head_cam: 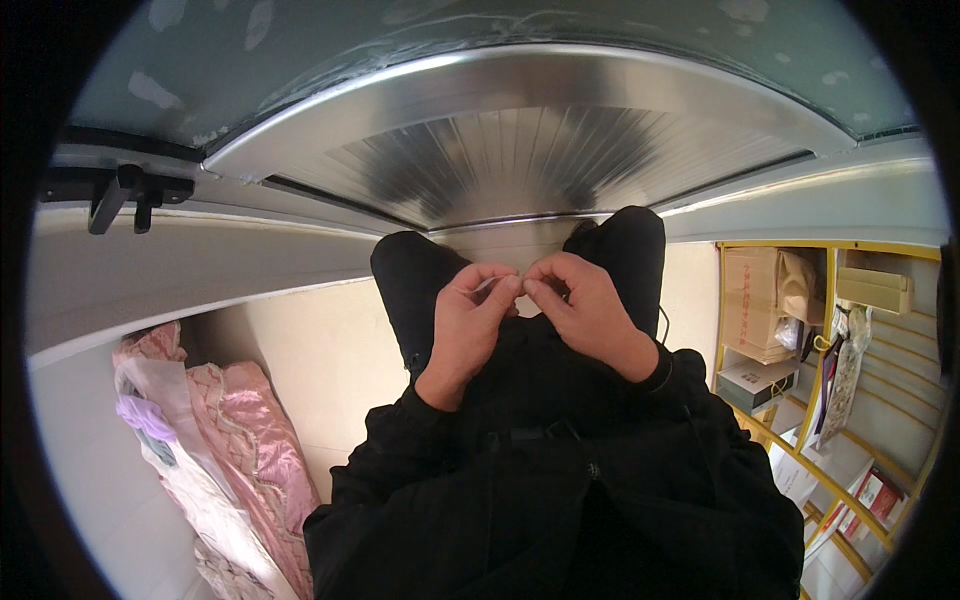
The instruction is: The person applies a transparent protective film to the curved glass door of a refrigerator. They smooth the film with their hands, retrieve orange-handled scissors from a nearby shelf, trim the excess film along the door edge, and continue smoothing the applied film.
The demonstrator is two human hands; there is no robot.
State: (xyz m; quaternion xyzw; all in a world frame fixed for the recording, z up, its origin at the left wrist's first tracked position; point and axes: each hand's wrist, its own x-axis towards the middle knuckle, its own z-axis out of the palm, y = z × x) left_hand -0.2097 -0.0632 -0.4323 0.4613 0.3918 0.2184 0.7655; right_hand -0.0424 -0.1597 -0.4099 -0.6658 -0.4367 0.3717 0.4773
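Observation:
Both hands meet above my lap, fingertips pinched close together. From my left hand (472,319), a thin pale strip (480,286) shows between the thumb and the curled forefinger. My right hand (589,311) pinches at the strip's inner end, its thumb and forefinger touching or nearly touching the left thumb tip. What the strip is made of is too small to tell, and the fingers hide part of it. Beneath the hands are my black trousers (630,255) and black jacket (540,487).
A ribbed metal panel (525,157) with a glass pane above stands before my knees. Left are a black window latch (124,191) and pink patterned fabric (247,427). On the right, a yellow-framed rack (831,300) holds a cardboard box (750,304) and smaller boxes.

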